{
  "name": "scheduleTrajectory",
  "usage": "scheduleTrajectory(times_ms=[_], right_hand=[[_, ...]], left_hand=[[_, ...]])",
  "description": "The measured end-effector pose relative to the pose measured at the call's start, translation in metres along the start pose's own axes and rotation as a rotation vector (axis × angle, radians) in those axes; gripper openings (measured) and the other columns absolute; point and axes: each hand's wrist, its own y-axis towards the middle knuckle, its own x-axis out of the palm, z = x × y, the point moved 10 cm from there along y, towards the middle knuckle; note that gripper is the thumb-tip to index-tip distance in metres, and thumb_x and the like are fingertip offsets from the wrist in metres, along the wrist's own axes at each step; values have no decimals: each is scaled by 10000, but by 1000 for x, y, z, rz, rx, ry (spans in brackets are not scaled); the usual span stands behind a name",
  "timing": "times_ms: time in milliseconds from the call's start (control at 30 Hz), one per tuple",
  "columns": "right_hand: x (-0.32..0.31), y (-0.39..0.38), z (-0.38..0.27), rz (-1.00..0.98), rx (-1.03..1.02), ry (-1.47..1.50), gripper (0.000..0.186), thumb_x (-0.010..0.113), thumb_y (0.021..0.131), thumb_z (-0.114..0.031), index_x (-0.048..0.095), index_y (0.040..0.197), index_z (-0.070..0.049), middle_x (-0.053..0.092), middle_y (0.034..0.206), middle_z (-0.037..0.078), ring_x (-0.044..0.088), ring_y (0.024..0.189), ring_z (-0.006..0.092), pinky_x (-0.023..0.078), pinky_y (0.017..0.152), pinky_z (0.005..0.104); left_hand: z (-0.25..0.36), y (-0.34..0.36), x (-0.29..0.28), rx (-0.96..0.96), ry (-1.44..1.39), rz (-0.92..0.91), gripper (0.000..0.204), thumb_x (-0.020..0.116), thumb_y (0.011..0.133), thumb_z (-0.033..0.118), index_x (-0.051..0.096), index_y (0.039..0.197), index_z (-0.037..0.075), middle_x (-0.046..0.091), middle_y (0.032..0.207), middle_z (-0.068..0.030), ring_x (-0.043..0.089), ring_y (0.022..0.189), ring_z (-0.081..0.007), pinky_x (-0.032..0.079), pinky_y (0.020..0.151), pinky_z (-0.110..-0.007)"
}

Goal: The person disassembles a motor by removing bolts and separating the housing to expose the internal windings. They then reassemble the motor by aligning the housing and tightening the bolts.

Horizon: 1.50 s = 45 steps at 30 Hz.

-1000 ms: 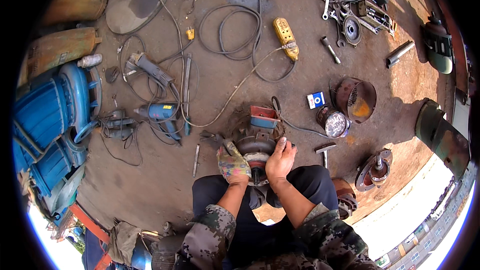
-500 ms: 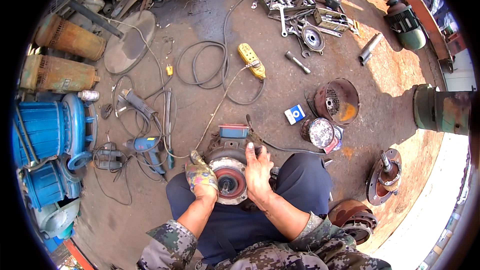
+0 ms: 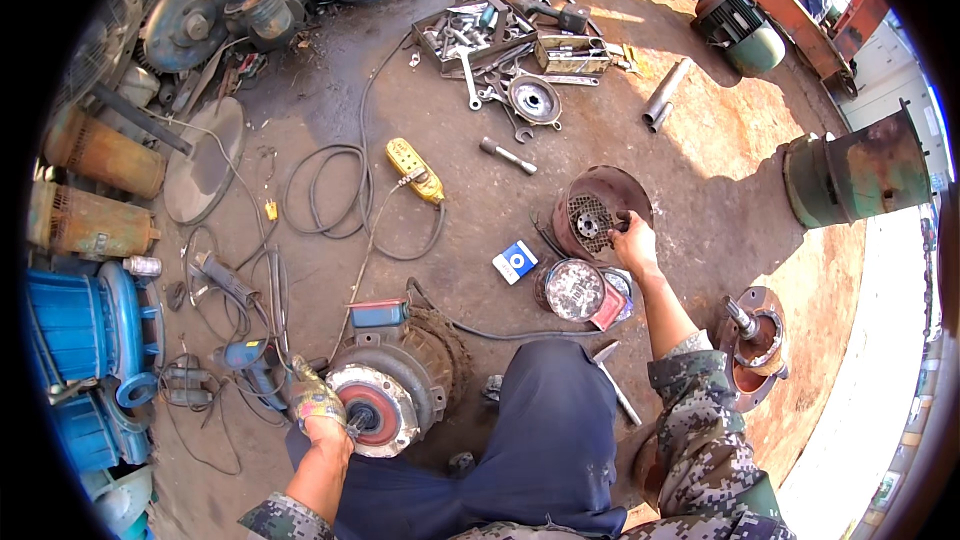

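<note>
My left hand (image 3: 316,402), in a patterned work glove, grips the left side of the electric motor (image 3: 410,360) lying between my legs, its flanged end (image 3: 395,430) with a red centre and shaft turned toward me. My bare right hand (image 3: 632,245) reaches to the right edge of a rusty round metal housing (image 3: 620,190) with a perforated inset and hub (image 3: 588,222), fingers curled at the rim on something dark that I cannot make out. Just below stand a dented round can (image 3: 573,285) and a small blue-and-white box (image 3: 514,261). A hammer (image 3: 625,400) lies beside my right knee.
Power tools (image 3: 245,365), cords and a yellow power strip (image 3: 415,165) lie at left and centre. Blue pumps (image 3: 70,310) line the left edge. Wrenches and sockets (image 3: 475,35) sit farther back. A green cylinder (image 3: 880,170) and a flanged shaft assembly (image 3: 755,340) are at right.
My right hand has left the motor and moved forward-right to the rusty housing. The view has swung, so the surroundings sit differently. My left hand stays on the motor.
</note>
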Motion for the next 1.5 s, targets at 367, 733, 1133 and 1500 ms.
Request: scheduleTrajectory(times_ms=[367, 733, 1133, 1500], right_hand=[[71, 87, 60, -101, 21, -419, 328, 674, 845, -57, 720, 1167, -11, 732, 1159, 268, 692, 1150, 423, 553, 1004, 466], [72, 99, 41, -383, -201, -643, 294, 625, 858, -40, 738, 1129, -14, 729, 1160, 255, 684, 1154, 422, 556, 1006, 466], [59, 71, 26, -242, -352, -532, 316, 770, 827, -135, 717, 1112, -9, 738, 1033, 282, 709, 1026, 456, 569, 921, 489], [60, 89, 41, -123, -357, -544, 270, 633, 804, -47, 719, 1054, 3, 730, 1066, 286, 693, 1063, 456, 567, 939, 495]], left_hand=[[39, 18, -24, 424, 903, 192, 450, 510, 1092, 543, 653, 1193, 128, 649, 1054, -30, 631, 939, -171, 552, 799, -362], [31, 21, -27, 333, 608, 62, 516, 509, 1116, 470, 603, 1401, 50, 667, 1251, -64, 602, 1101, -179, 476, 972, -307], [42, -13, 6, 406, 751, 79, 531, 520, 1076, 583, 689, 1129, 83, 663, 1012, -26, 620, 877, -167, 541, 772, -344], [27, -18, 17, 219, 679, 149, 452, 553, 1076, 539, 658, 1196, 116, 662, 1062, -20, 645, 960, -164, 557, 808, -355]])
